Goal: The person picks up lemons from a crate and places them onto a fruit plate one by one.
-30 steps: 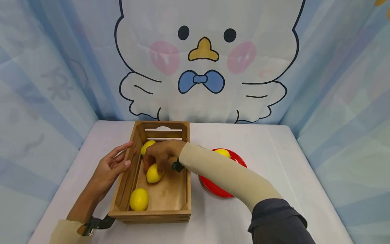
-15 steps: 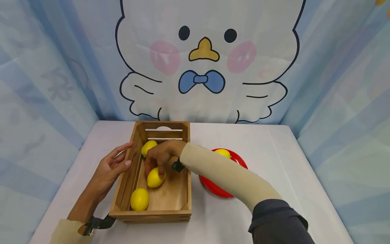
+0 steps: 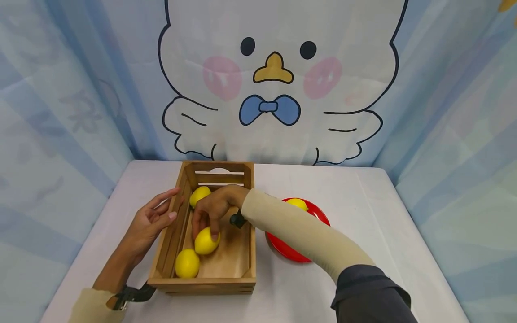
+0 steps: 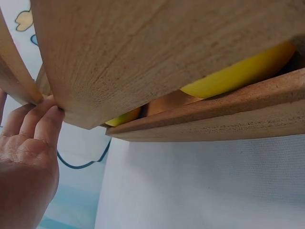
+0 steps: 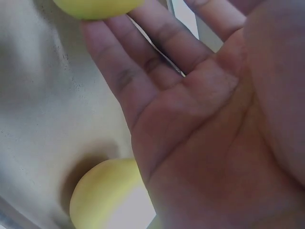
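Note:
A slatted wooden crate (image 3: 202, 281) stands on the white table. My right hand (image 3: 214, 207) reaches into it, thumb and fingers on a lemon (image 3: 207, 242) near the crate's middle. One more lemon (image 3: 187, 264) sits in the front left corner, and another lemon (image 3: 199, 195) is at the back left. My left hand (image 3: 147, 224) holds the crate's left wall, fingertips at the upper edge and thumb on the outside. In the left wrist view its fingers (image 4: 45, 121) meet the slats. In the right wrist view, fingertips touch a lemon (image 5: 97, 5) at the top.
Right of the crate lies a red plate (image 3: 284, 249) with a lemon (image 3: 297, 204) on it, partly hidden by the right sleeve (image 3: 299, 229). A curtain (image 3: 270, 139) with a cartoon character hangs behind the table (image 3: 355, 215). Dark straps circle the wrists.
The lemon at my right fingers has shifted toward the crate's front, close to the front left lemon. My left hand stays on the crate wall. The head view has shifted slightly.

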Demonstrator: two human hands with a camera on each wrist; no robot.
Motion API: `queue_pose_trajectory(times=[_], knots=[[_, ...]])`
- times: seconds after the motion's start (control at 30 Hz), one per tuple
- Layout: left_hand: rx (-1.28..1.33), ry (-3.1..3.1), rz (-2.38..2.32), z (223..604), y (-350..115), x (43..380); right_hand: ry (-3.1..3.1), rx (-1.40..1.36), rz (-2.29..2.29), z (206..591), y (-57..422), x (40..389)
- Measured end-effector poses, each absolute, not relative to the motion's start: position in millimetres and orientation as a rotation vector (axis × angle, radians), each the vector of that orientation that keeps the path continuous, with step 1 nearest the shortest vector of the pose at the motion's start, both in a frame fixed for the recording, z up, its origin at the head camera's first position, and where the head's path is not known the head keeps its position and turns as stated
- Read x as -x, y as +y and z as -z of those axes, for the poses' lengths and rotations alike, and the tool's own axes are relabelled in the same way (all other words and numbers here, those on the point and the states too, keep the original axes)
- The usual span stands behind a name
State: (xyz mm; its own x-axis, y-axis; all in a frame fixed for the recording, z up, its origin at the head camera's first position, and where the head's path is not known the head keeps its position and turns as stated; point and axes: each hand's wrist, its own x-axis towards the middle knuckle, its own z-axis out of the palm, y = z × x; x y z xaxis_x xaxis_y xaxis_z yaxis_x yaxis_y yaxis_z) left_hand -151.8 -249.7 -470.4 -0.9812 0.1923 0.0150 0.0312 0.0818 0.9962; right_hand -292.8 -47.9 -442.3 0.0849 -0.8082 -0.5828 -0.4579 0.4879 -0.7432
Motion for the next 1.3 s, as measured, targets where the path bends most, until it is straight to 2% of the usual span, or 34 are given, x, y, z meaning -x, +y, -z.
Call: queue_pose_trajectory(times=[0.67,1.3], knots=[[-0.187,2.253,-1.988,470.6,-248.4,151.0,1.365,1.115,0.5,435.1,-52.4,284.3],[-0.198,2.25,-1.997,470.3,-248.6,150.6,1.364,1.257,0.499,418.5,-51.5,274.7]])
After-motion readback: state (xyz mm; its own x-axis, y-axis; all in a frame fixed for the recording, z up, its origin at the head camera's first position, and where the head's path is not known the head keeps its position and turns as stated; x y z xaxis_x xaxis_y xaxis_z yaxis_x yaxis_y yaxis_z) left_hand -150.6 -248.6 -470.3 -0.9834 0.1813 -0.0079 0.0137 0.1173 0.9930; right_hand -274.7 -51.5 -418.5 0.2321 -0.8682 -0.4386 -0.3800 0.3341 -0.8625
